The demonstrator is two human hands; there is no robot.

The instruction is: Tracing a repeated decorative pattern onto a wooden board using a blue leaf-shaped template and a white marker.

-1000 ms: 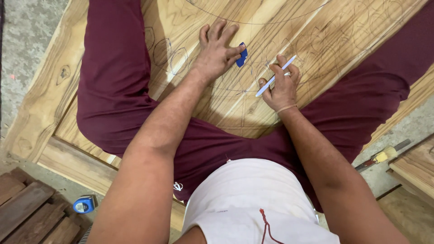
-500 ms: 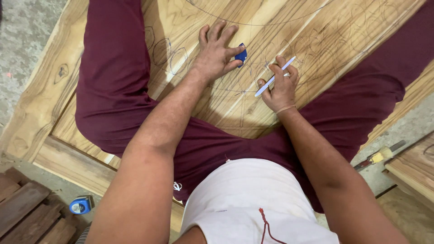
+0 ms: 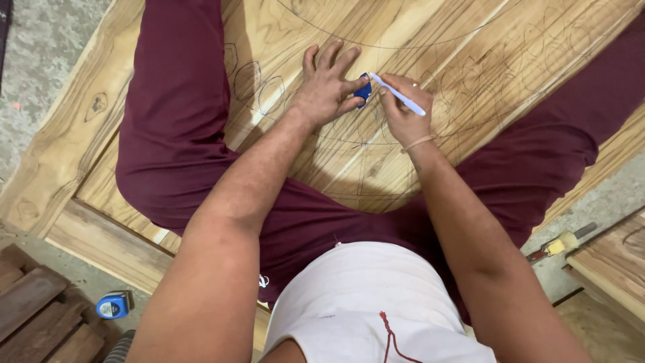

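Wooden panel [image 3: 416, 40] lies flat on the floor, pale and strongly grained, with pencil arcs and small leaf shapes drawn on it, and the person sits on it with both legs in maroon trousers [image 3: 175, 134] spread to the two sides. The left hand [image 3: 328, 87] rests palm down on the wood with the fingers spread, and its thumb and first finger pinch a small blue object [image 3: 363, 90], which touches the panel. The right hand [image 3: 402, 111] is closed around a white and blue pen [image 3: 398, 94]; the pen is tilted and its tip meets the blue object, just beside the left thumb. Both forearms come from below and almost meet at this point, between the legs. No container is visible. The raised frame edge [image 3: 60, 141] of the panel runs along the left side, with grey concrete floor [image 3: 47, 47] beyond it. A blue tape measure [image 3: 113, 305] lies on the floor at lower left beside dark wooden planks [image 3: 33, 316], and a yellow-handled tool [image 3: 561, 243] lies at the right, well apart from the hands.
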